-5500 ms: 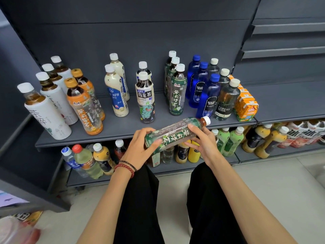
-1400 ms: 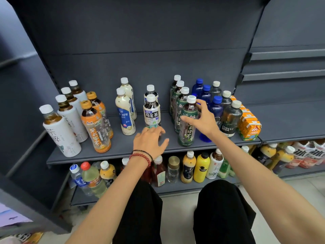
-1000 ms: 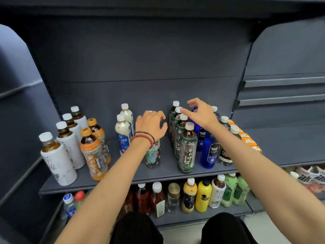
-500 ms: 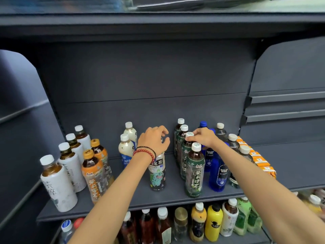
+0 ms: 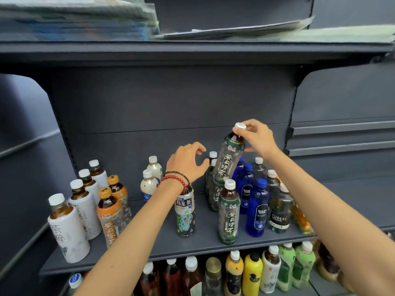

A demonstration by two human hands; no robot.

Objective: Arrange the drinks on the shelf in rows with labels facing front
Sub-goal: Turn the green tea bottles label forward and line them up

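Note:
My right hand (image 5: 257, 136) grips the white cap of a green-labelled tea bottle (image 5: 228, 161) and holds it tilted in the air above its row. More green tea bottles stand below, the front one (image 5: 228, 214) with its label forward. My left hand (image 5: 187, 161) hovers open, fingers curled, just left of the lifted bottle and above an oolong tea bottle (image 5: 185, 212) with a cartoon label. All stand on the dark grey shelf (image 5: 162, 242).
Blue soda bottles (image 5: 257, 210) and dark Forest Soda bottles (image 5: 280, 208) stand right of the green row, orange cartons (image 5: 300, 218) beyond. White (image 5: 68, 229), orange (image 5: 110, 214) and cream bottles (image 5: 148, 185) fill the left. A lower shelf holds several drinks. Papers lie on the shelf above.
My right hand has lifted a green tea bottle by its cap out of the middle of its row. My left hand stayed open near the oolong bottle. The view tilted upward.

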